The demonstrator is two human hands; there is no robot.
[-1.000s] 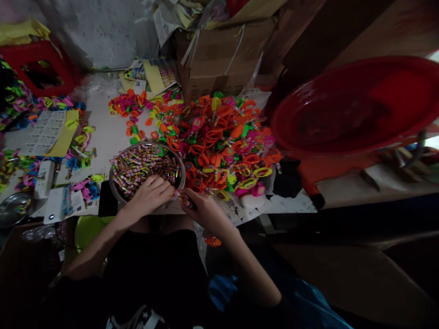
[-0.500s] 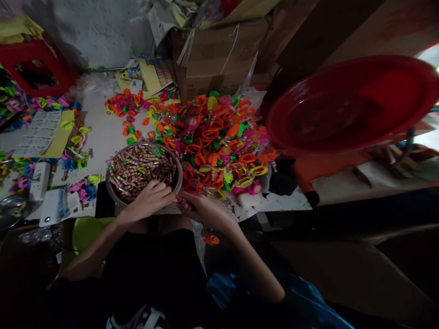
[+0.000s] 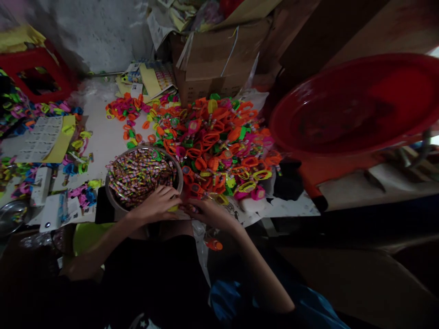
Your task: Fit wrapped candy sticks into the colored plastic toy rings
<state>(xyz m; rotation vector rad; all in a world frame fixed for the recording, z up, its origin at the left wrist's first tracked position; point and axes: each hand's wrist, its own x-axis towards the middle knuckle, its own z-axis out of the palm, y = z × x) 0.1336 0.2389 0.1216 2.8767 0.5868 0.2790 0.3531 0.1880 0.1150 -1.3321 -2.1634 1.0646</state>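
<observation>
A round metal bowl [image 3: 110,191] full of small striped wrapped candy rolls [image 3: 137,173] stands at the table's front edge. My left hand [image 3: 159,203] is at the bowl's lower right rim, fingers closed on something yellow [image 3: 173,208], partly hidden. Right beside it, my right hand [image 3: 202,211] has its fingers curled round small striped candy rolls [image 3: 192,209]. The fingertips of both hands nearly meet. Behind them lies a large heap of orange, pink, green and yellow toy watches [image 3: 212,146].
A red basin [image 3: 356,105] stands to the right of the heap, a cardboard box [image 3: 219,55] behind it. On the left are a sticker sheet [image 3: 43,137], a white power strip [image 3: 41,185], a small metal bowl [image 3: 13,217] and a red stool [image 3: 37,75].
Something yellow now shows at my left fingertips. Both hands appear slightly lower in the picture, and the view has shifted a little.
</observation>
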